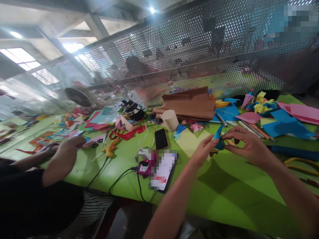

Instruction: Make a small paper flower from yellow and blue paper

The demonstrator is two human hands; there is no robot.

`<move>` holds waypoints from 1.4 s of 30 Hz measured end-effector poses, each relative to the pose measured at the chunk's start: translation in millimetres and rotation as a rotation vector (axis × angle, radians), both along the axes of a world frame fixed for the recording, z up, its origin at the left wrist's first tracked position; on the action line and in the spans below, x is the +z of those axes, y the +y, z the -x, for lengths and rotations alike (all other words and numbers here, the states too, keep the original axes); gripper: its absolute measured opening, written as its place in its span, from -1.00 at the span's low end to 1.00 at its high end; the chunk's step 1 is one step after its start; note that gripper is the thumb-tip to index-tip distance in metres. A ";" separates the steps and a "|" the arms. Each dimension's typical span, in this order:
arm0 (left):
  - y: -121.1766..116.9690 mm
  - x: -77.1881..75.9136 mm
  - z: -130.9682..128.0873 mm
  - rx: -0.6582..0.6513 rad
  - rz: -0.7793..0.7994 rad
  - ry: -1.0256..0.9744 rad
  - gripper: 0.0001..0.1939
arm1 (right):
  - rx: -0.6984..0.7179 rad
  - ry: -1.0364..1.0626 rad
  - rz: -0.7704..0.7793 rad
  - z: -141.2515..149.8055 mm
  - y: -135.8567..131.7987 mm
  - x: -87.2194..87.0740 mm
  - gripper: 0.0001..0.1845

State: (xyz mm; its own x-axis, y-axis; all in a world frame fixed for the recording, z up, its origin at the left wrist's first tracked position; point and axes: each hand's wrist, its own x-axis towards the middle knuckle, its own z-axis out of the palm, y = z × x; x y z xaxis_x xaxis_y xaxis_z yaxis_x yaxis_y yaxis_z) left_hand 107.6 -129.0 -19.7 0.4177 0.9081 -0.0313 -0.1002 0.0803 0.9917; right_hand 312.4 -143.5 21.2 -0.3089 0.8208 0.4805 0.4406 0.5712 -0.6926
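Between my hands is a small folded piece of blue paper (219, 138), held above the green table. My left hand (205, 149) pinches it from the left, with the thumb toward me. From the right, the closed fingers of my right hand (243, 142) touch its edge. A pale yellow sheet (188, 142) lies under and to the left of my left hand. Blue sheets (282, 124), a pink sheet (249, 117), pencils (259, 130) and a pen (221, 119) rest behind my right hand.
Left of my arm lie two phones (161, 138) (163, 171), a purple power strip (147, 167) with cables, and a yellow glue gun (111, 147). A paper roll (170, 120) and brown paper (189, 104) stand behind. A co-worker (59, 159) sits left. Blue-handled tool (294, 152) right.
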 end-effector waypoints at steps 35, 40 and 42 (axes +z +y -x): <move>0.6 -3.2 -1.0 0.097 -0.072 0.066 -0.47 | -0.115 0.006 0.026 17.5 -7.0 -6.0 -0.84; -1.1 -0.2 0.1 0.066 -0.107 0.082 -0.49 | -0.070 -0.024 0.017 14.0 -3.1 -11.9 -0.88; -1.1 0.3 0.3 0.053 -0.124 0.086 -0.49 | -0.126 -0.001 0.020 13.0 -2.4 -12.9 -0.80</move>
